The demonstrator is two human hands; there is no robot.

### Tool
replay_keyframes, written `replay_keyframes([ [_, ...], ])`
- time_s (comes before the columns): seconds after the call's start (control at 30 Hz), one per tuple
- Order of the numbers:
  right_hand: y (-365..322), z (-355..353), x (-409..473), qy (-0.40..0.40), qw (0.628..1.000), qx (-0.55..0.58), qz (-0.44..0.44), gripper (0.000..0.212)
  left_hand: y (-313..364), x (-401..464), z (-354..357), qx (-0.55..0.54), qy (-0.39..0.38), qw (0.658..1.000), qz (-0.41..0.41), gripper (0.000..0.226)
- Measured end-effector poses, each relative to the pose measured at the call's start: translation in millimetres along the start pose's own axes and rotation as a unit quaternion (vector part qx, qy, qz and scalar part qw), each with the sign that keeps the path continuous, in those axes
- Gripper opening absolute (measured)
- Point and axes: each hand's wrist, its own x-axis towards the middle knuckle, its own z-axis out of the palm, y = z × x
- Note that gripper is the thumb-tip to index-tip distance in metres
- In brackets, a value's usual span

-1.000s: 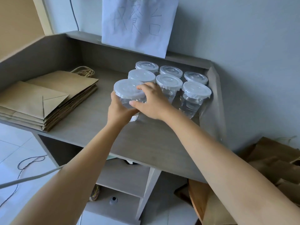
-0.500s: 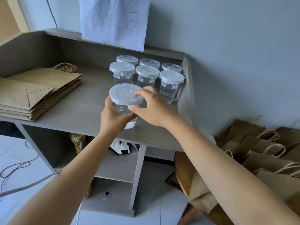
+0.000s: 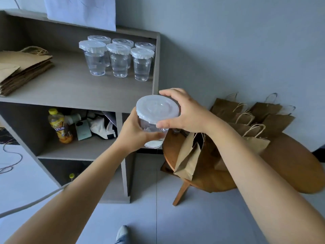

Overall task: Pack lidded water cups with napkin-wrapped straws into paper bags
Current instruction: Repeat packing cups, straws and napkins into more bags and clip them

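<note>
Now, with the left hand point(image 3: 139, 133) wrapped round the water cup point(image 3: 154, 125) and the right hand point(image 3: 186, 111) pinching its lid point(image 3: 157, 108) above the floor, keep it level and lower it upright into an open paper bag point(image 3: 189, 156) on the round table point(image 3: 290, 166).

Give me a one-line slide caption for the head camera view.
Both hands, left hand and right hand, hold a lidded water cup above the floor, between shelf and paper bags.
</note>
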Motion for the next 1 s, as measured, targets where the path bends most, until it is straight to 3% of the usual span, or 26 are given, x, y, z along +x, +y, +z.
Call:
replay_keyframes([
  [0.13,30.5,-15.2,-35.5,-0.101,0.994,0.005,0.051,0.099,4.2,-12.2,44.8,0.008,-0.126,0.992,0.007,0.088],
  [0.37,100.3,-38.6,-52.7,-0.025,0.993,0.025,0.111,0.095,-6.9,21.7,109.7,-0.01,-0.233,0.972,-0.039,0.083],
  [0.47,134.6,-49.5,-49.4,0.024,0.989,0.014,0.142,0.093,-34.8,49.8,134.9,0.034,-0.207,0.972,-0.104,0.081],
  [0.57,169.4,-63.4,-38.8,0.055,0.983,0.006,0.176,0.092,-70.3,73.3,163.9,0.153,-0.138,0.964,-0.168,0.046],
  [0.63,191.2,-72.8,-27.4,0.059,0.979,-0.005,0.196,0.093,-89.7,86.3,185.0,0.195,-0.135,0.955,-0.175,0.028],
  [0.83,239.1,-82.0,1.4,0.048,0.975,-0.012,0.219,0.094,-117.8,118.0,238.1,0.233,-0.191,0.938,-0.172,0.027],
  [1.0,263.8,-97.2,18.8,0.054,0.976,-0.007,0.209,0.094,-122.7,138.0,257.1,0.317,-0.188,0.913,-0.173,0.025],
])
